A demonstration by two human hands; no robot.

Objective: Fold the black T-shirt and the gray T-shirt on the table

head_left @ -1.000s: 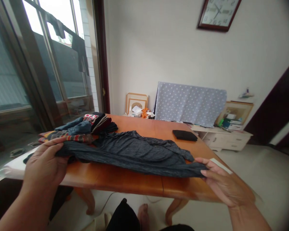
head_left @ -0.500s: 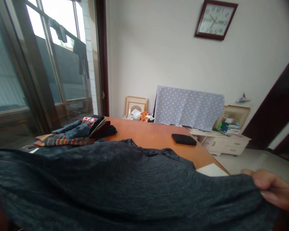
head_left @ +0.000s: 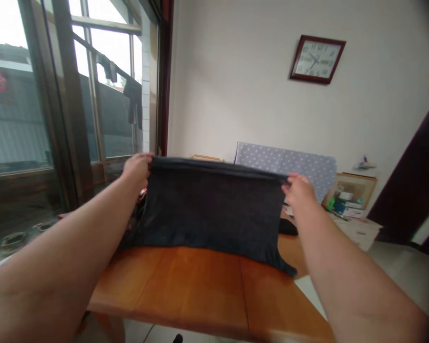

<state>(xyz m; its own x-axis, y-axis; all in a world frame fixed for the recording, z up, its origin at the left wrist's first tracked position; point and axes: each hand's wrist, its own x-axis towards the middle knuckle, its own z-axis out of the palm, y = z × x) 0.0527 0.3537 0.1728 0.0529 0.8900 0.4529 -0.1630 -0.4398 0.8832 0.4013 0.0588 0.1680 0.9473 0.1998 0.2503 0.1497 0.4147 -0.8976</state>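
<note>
A dark grey shirt (head_left: 214,209) hangs stretched between my hands above the wooden table (head_left: 186,281). Gripping its upper left corner is my left hand (head_left: 137,169), fingers closed on the cloth. My right hand (head_left: 298,190) pinches the upper right corner. The top edge runs nearly straight and taut from hand to hand, while the lower part drops down to the tabletop. At the lower right a narrow piece of the cloth, perhaps a sleeve, trails on the wood. Most of the pile of folded clothes on the left is hidden behind the shirt and my left arm.
Behind my right hand lies a folded black garment (head_left: 288,227). A white sheet (head_left: 311,293) sits at the table's right edge. Beyond are a white cabinet (head_left: 361,231) and a polka-dot cloth (head_left: 271,155). Glass doors (head_left: 67,119) stand to the left.
Both hands have moved forward, away from me, with the shirt still held. It was spread close to the camera and now hangs farther off, uncovering the near part of the table.
</note>
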